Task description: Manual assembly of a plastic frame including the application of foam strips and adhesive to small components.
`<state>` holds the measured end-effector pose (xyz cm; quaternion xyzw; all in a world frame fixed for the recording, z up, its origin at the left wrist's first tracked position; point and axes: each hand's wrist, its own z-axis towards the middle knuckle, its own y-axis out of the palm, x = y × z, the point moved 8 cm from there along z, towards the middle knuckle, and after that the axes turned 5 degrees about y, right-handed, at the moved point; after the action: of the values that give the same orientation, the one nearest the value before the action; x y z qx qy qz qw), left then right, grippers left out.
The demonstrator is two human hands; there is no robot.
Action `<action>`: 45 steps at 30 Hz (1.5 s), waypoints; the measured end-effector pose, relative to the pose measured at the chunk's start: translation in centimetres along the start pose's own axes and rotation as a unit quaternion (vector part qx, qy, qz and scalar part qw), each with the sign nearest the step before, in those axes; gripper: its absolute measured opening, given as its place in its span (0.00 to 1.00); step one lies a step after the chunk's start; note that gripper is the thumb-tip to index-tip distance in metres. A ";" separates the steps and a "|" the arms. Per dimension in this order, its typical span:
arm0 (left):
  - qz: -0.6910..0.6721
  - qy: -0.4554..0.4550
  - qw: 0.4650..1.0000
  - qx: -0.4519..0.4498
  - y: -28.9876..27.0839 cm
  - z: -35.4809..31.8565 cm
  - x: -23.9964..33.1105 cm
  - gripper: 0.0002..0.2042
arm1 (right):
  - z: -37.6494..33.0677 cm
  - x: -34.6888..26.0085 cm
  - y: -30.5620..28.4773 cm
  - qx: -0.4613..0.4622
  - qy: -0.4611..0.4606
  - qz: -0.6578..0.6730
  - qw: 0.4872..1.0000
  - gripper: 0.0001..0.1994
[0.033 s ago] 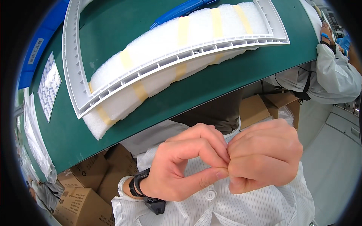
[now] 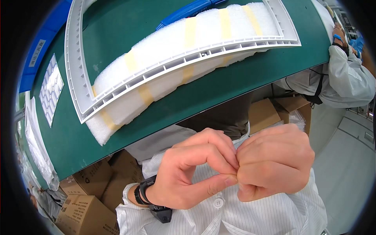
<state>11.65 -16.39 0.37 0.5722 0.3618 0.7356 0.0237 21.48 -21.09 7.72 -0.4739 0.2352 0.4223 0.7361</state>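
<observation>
My left hand (image 2: 196, 168) and my right hand (image 2: 274, 162) meet in front of my striped white coat, below the table edge. Thumb and fingers of the left are pinched together at the tips. The right is curled into a fist that presses against those fingertips. Whatever lies between them, if anything, is too small or hidden to make out. Beyond the hands, a white plastic frame (image 2: 188, 58) with a ribbed edge rests over a white foam pad (image 2: 160, 45) banded with yellow tape strips.
A blue handheld tool (image 2: 184, 13) lies behind the foam on the green table (image 2: 219, 88). At left are a sheet of labels (image 2: 51, 90) and a blue bin (image 2: 43, 43). Cardboard boxes (image 2: 84, 213) stand below the table. A co-worker's sleeve (image 2: 348, 78) shows at far right.
</observation>
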 end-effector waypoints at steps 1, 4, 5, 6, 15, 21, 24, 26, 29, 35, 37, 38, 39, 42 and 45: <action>-0.011 -0.002 1.000 0.014 -0.2 -0.1 -0.1 0.06 | 0.0 -0.2 0.0 0.007 -0.016 -0.002 1.000 0.12; 0.028 0.008 0.999 0.044 -1.2 -0.5 0.0 0.05 | -0.2 -0.6 0.5 -0.016 -0.039 0.028 0.999 0.11; 0.028 0.008 0.999 0.045 -1.2 -0.6 0.0 0.05 | -0.2 -0.6 0.5 -0.016 -0.040 0.028 0.999 0.11; 0.038 0.011 0.999 0.031 -1.0 -0.6 0.1 0.05 | -0.2 -0.2 0.1 -0.005 -0.023 0.049 0.999 0.08; 0.084 0.032 0.996 -0.005 -0.4 -0.1 0.9 0.06 | 0.3 0.5 -0.8 -0.029 0.063 0.026 0.997 0.07; 0.090 0.036 0.995 -0.011 -0.3 0.0 1.1 0.06 | 0.3 0.4 -0.5 -0.044 0.050 0.016 0.998 0.07; 0.061 0.033 0.998 -0.008 -0.2 0.0 0.9 0.06 | 0.3 0.4 -0.4 -0.044 0.030 0.019 0.998 0.07; 0.032 0.027 0.999 -0.005 -0.1 0.0 0.6 0.05 | 0.2 0.4 -0.3 -0.041 0.022 0.020 0.999 0.07; -0.017 0.022 1.000 -0.008 0.0 -0.1 0.3 0.05 | 0.0 0.1 -0.5 0.005 -0.023 0.056 0.998 0.11; -0.132 -0.009 0.991 -0.002 0.4 -0.7 -1.3 0.05 | -0.4 0.8 -0.2 0.007 0.014 0.093 0.996 0.11; -0.154 -0.018 0.988 -0.008 0.7 -0.9 -1.6 0.05 | -0.5 0.9 -0.1 0.010 0.023 0.102 0.994 0.11; -0.154 -0.018 0.988 -0.008 0.8 -0.9 -1.6 0.05 | -0.5 0.8 -0.2 0.009 0.023 0.102 0.994 0.11; -0.160 -0.019 0.987 -0.002 0.8 -1.0 -1.7 0.05 | -0.6 0.7 -0.1 -0.001 0.018 0.100 0.995 0.11; -0.161 -0.017 0.987 0.003 0.7 -0.9 -1.9 0.05 | -0.8 0.9 0.0 -0.018 0.019 0.097 0.995 0.11; -0.127 -0.005 0.992 0.001 0.5 -0.8 -1.2 0.05 | -0.7 1.0 0.0 -0.027 0.046 0.120 0.991 0.10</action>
<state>11.57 -17.70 -0.44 0.5257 0.4319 0.7232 0.1185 22.01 -21.34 6.66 -0.4810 0.3124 0.4914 0.6554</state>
